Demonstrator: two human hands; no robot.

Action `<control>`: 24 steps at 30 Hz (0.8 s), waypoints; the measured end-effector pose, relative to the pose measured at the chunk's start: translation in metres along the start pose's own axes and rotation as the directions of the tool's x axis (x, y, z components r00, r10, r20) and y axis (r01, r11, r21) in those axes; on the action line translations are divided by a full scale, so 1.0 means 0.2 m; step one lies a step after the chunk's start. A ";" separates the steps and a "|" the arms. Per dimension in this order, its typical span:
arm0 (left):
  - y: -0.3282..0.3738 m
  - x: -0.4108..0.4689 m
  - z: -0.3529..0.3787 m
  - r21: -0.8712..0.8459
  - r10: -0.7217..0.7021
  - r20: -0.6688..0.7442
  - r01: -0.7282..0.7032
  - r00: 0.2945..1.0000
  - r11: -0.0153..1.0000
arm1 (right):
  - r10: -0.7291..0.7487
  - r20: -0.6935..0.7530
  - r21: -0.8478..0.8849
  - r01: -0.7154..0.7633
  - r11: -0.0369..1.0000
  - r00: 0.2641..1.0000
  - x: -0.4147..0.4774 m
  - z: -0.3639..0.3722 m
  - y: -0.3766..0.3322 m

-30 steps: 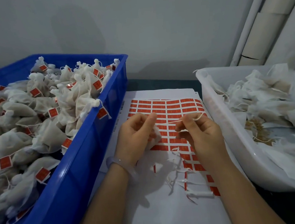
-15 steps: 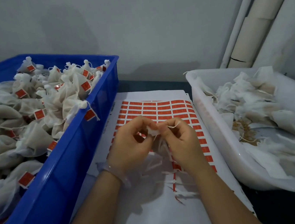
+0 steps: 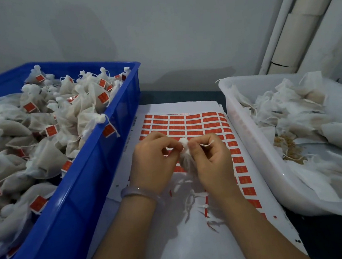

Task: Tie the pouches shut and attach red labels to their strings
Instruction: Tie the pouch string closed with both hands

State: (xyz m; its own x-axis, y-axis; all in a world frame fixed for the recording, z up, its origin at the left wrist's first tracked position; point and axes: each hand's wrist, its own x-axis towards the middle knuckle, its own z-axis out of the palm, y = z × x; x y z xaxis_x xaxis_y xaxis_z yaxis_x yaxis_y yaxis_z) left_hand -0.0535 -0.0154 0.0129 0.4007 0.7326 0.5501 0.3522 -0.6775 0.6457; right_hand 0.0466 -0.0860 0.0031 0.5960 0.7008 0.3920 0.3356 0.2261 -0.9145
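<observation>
A small white mesh pouch (image 3: 186, 161) hangs between my two hands above a sheet of red labels (image 3: 188, 122). My left hand (image 3: 153, 163) pinches the pouch's gathered neck from the left. My right hand (image 3: 211, 160) pinches it from the right, and the white string (image 3: 207, 144) loops over its forefinger. The pouch's lower part is partly hidden by my fingers. Several label rows near my hands are peeled off, leaving white backing.
A blue crate (image 3: 96, 159) at the left is heaped with tied pouches bearing red labels. A white tub (image 3: 253, 149) at the right holds untied pouches and some spilled filling. Torn backing strips (image 3: 197, 203) lie on the sheet below my hands. A wall and pipes stand behind.
My hands came together from apart; the string that was stretched between them is now drawn short at the pouch's neck. The view has shifted a little.
</observation>
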 end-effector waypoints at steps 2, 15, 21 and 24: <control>0.01 0.00 0.01 0.044 -0.036 0.020 0.035 0.999 0.998 | -0.033 -0.017 -0.016 0.033 0.999 0.999 0.00 0.01 0.00; 0.05 0.01 -0.02 -0.663 -0.437 0.398 0.583 0.806 0.471 | -0.195 0.081 -0.081 0.201 0.976 0.978 -0.02 0.00 -0.03; 0.03 0.02 -0.03 -0.681 -0.297 0.433 0.524 0.851 0.511 | -0.067 -0.001 -0.030 0.067 0.997 0.998 0.00 -0.01 -0.04; 0.02 0.02 -0.03 -0.658 -0.231 0.450 0.495 0.863 0.567 | -0.037 -0.006 -0.023 0.037 0.999 0.999 0.01 -0.02 -0.04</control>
State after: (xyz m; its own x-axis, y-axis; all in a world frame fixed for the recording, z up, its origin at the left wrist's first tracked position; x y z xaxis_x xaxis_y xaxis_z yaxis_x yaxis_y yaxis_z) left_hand -0.0560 -0.0151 0.0211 0.6448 0.7593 0.0874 -0.1588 0.0212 0.9871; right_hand 0.0473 -0.0896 0.0114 0.5878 0.6877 0.4261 0.3741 0.2360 -0.8969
